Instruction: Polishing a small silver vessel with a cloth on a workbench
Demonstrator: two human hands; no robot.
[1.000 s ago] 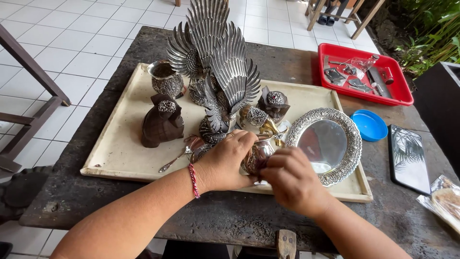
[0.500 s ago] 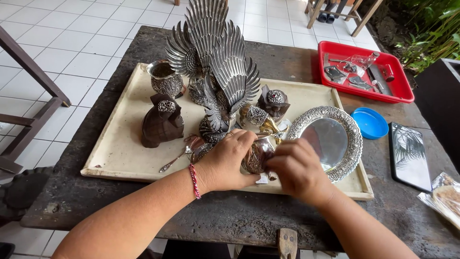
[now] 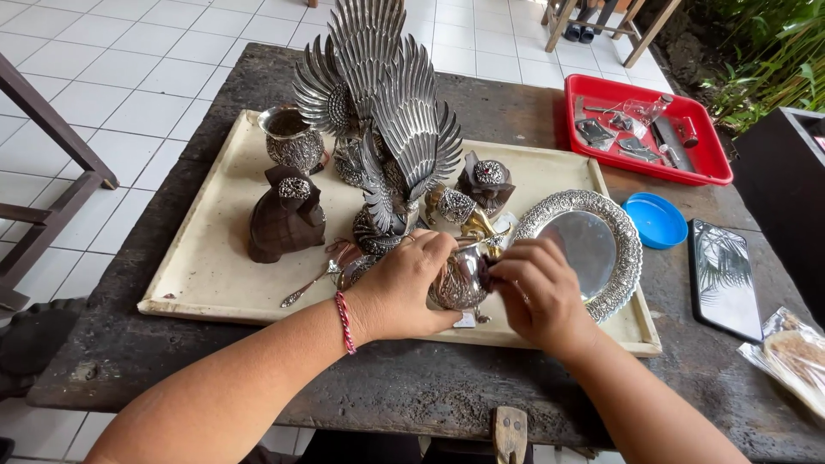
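My left hand (image 3: 404,288) wraps around a small ornate silver pot (image 3: 460,279) at the front of a cream tray (image 3: 198,258). My right hand (image 3: 537,292) presses its fingers against the pot's right side, pinching a small dark thing; what it is I cannot tell. A red cord bracelet (image 3: 345,320) sits on my left wrist. Just behind the pot stand a tall silver bird statue (image 3: 387,112) with spread wings and a silver plate (image 3: 589,245) with an embossed rim.
On the tray also stand a silver cup (image 3: 292,142), two dark wooden stands with silver ornaments (image 3: 285,215), and a small spoon (image 3: 309,283). A red tray of tools (image 3: 649,129), a blue lid (image 3: 656,219) and a phone (image 3: 724,277) lie to the right on the dark table (image 3: 412,387).
My right hand has shifted slightly up and left against the pot's side. The left hand keeps its hold on the pot.
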